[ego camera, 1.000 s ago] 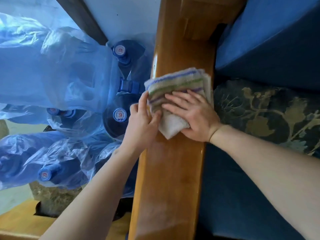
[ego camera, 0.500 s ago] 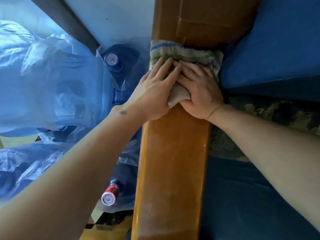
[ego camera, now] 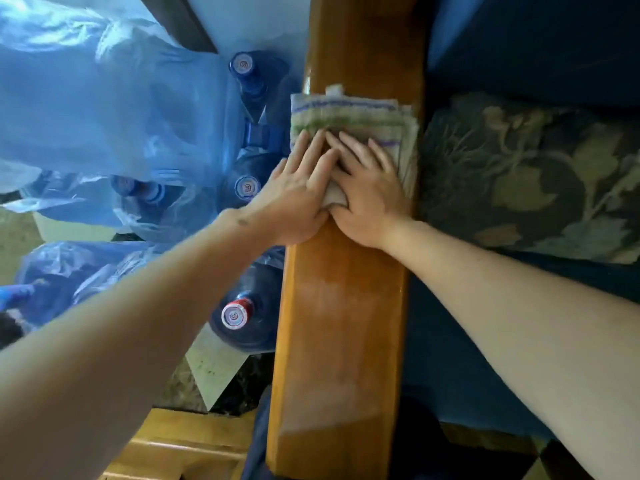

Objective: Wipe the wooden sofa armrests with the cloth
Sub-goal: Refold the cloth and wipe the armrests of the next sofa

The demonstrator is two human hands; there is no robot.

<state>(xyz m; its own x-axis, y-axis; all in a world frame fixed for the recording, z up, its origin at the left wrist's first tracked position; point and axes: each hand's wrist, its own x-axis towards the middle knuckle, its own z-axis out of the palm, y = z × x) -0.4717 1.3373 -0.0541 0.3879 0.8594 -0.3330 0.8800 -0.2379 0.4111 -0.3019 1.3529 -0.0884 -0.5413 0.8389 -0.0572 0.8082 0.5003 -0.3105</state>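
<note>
A long polished wooden armrest runs from the bottom of the view to the top. A folded cloth, beige with blue, green and purple stripes, lies flat across its width in the upper half. My left hand and my right hand press side by side on the cloth's near part, fingers straight and pointing away from me. The left fingers slightly overlap the right ones. The cloth's near edge is hidden under my palms.
Left of the armrest stand several large blue water bottles wrapped in clear plastic bags; one has a red cap. Right of it are the blue sofa cushion and a dark floral pillow. Another wooden frame piece shows at the bottom left.
A second ago my left hand pinched the cloth's left edge; now it lies flat on it. Both hands pushed the cloth far along the armrest, then drew it back toward me.
</note>
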